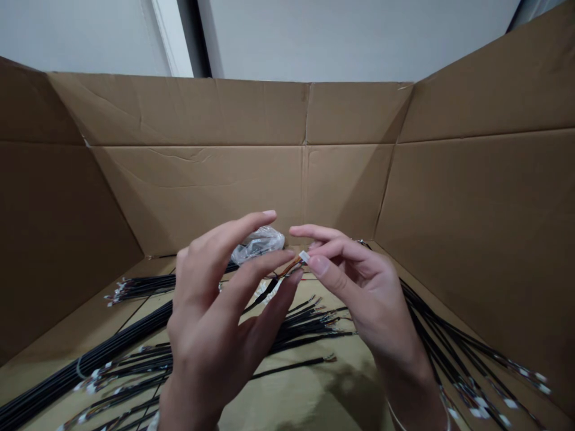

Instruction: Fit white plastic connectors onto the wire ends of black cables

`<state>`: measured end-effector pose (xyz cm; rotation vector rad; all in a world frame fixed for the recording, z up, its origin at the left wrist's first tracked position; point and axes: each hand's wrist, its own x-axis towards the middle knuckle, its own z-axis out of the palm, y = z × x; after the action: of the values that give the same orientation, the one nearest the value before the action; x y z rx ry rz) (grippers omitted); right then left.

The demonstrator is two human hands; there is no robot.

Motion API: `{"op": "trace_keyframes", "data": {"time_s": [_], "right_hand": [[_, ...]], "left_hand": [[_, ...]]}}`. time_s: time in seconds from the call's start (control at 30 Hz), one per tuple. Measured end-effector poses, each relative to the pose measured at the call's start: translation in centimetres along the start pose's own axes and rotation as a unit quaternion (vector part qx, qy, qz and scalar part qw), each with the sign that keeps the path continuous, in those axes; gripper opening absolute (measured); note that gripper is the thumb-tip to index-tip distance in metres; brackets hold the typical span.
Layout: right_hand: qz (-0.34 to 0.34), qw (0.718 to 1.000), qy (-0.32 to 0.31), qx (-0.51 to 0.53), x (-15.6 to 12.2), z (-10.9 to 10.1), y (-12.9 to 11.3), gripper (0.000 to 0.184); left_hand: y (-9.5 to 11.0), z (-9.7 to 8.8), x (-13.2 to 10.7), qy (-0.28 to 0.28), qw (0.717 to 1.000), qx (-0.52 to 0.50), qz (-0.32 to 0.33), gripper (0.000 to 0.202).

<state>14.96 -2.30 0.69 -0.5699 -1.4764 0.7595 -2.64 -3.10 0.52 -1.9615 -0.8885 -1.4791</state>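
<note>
Near the middle of the view, my left hand (224,305) pinches a black cable (268,294) between thumb and finger, close to where its thin orange, brown and dark wires come out. At the end of those wires is a small white connector (305,257). The thumb and a finger of my right hand (363,287) close on this connector from the right. Behind my hands lie more black cables (309,326) with bare-looking coloured wire ends. My left hand covers part of them.
A tall cardboard wall (202,179) surrounds the work surface. A clear plastic bag (260,242) lies at the back. A tied cable bundle (121,335) and cables with white connectors (96,377) lie at left. More connectorised cables (467,359) fan out at right.
</note>
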Motion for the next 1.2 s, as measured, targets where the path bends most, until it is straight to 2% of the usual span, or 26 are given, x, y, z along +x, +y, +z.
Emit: {"op": "trace_keyframes", "data": {"time_s": [0.17,0.43,0.93,1.2], "right_hand": [[-0.015,0.999,-0.008,-0.036,-0.12,-0.05,-0.43,0.011],[-0.045,0.998,-0.004,-0.035,-0.16,0.03,-0.09,0.009],[-0.059,0.997,-0.031,-0.03,-0.04,-0.01,-0.03,0.017],[-0.073,0.997,-0.021,-0.022,-0.06,-0.19,0.01,0.022]], "left_hand": [[0.15,-0.29,0.21,0.0,1.0,0.01,0.012,0.017],[0.4,-0.33,0.4,0.009,1.0,0.016,0.016,0.017],[0.56,-0.19,0.2,0.01,1.0,0.019,-0.002,0.014],[0.36,-0.4,0.29,0.009,1.0,0.022,-0.001,0.013]]}}
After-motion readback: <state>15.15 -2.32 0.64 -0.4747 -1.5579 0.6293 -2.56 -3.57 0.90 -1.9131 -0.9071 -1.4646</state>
